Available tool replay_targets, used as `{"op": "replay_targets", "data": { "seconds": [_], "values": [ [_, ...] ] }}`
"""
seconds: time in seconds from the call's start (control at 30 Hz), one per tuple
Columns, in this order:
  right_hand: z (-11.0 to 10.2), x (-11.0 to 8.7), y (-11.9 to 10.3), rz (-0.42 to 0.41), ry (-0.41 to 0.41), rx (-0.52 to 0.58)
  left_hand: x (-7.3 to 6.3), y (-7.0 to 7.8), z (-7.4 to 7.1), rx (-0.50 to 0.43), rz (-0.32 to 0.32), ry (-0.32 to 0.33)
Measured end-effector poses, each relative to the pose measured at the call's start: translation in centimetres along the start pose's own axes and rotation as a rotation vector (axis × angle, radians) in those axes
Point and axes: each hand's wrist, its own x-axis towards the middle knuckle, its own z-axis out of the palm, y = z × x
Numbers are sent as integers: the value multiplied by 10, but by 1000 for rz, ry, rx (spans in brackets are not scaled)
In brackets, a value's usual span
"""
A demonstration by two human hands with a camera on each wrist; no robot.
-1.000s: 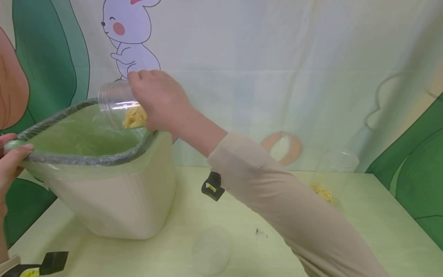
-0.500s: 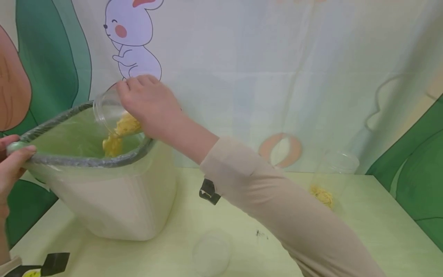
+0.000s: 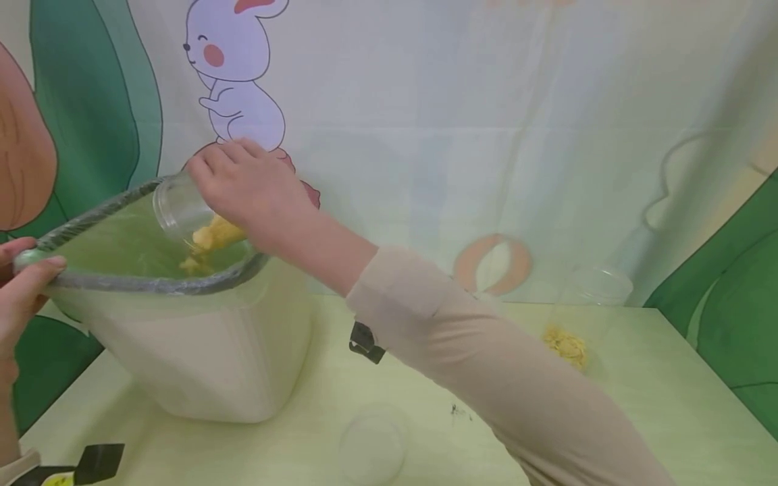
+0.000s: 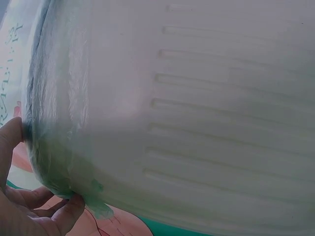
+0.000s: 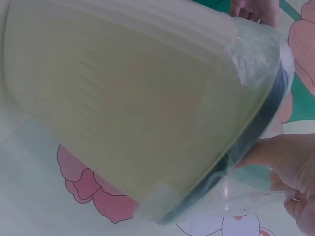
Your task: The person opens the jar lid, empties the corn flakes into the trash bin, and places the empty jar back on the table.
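A clear plastic jar (image 3: 176, 206) is tipped over the trash bin (image 3: 182, 351), its mouth facing left and down. My right hand (image 3: 255, 192) grips the jar from above, just over the bin's right rim. Crumpled yellow pieces (image 3: 215, 235) slide along the jar's lower side, and some drop into the bin. A thin clear bag lines the bin and folds over its dark rim. At the bin's left corner my left hand (image 3: 21, 290) pinches the rim and liner. The left wrist view shows these fingers (image 4: 69, 214) against the liner. What lies at the bin's bottom is hidden.
Another clear jar (image 3: 598, 287) with yellow pieces (image 3: 565, 347) in it stands at the table's back right, partly behind the right sleeve. A round clear lid (image 3: 372, 445) lies near the front. A printed curtain (image 3: 389, 169) hangs behind the table.
My right hand has moved left and down with the jar, tilting it further. Yellow pieces have begun to fall from its mouth into the bin. My left hand stays at the corner.
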Motion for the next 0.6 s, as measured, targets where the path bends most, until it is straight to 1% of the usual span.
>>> {"op": "replay_targets", "data": {
  "seconds": [0.07,0.13,0.23,0.27,0.3,0.33,0.37,0.4,0.43,0.47,0.5,0.53,0.6],
  "values": [
    [3,0,-4,-22,62,-42,-18,22,5,-45,12,1],
    [7,-1,-7,-40,126,-78,-45,60,13,-105,-24,16],
    [11,-1,-10,-54,210,-114,-85,113,26,-175,-31,58],
    [12,-1,-11,-58,229,-121,-98,133,29,-176,-47,67],
    [13,-1,-11,-60,249,-133,-109,150,32,-175,-73,81],
    [14,-1,-12,-66,272,-149,-116,160,34,-179,-77,84],
    [14,-1,-12,-72,293,-164,-121,168,36,-181,-85,89],
    [15,-1,-13,-80,318,-177,-125,176,36,-190,-116,92],
    [16,-1,-14,-90,340,-190,-128,181,37,-185,-126,84],
    [17,0,-14,-99,366,-200,-127,180,36,-167,-118,84],
    [17,0,-15,-108,385,-211,-125,175,36,-172,-107,94],
    [18,0,-15,-118,401,-220,-122,170,36,-162,-82,99],
    [19,2,-15,-137,433,-227,-120,165,34,-134,-61,96]
  ]
}}
